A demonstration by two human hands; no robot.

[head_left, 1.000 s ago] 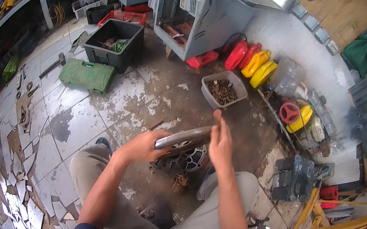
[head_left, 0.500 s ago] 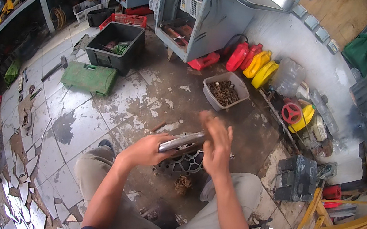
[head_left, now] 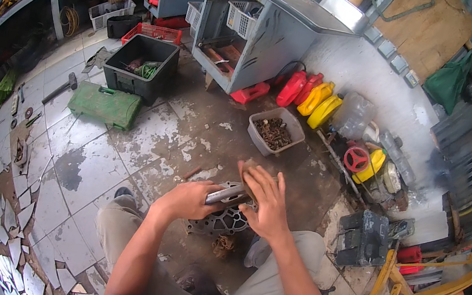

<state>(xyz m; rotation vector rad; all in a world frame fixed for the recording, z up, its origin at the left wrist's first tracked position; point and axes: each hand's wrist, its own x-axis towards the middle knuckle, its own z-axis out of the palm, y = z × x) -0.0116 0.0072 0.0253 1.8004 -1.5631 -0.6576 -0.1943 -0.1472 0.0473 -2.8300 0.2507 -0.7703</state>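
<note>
Left hand: grasping the left end of a flat metal part
Right hand: laid over the right end of the metal part, fingers extended; unable to tell whether gripping or only resting
Under right fingers: thin brownish piece, mostly hidden, kind unclear
Metal part, position: held tilted above an openwork casting, between the knees
Casting: set down on the floor, brown tangled clump near
Floor ahead: grey tub containing small rusty pieces
Floor left: green case in front of a black bin, hammer beside the case
</note>
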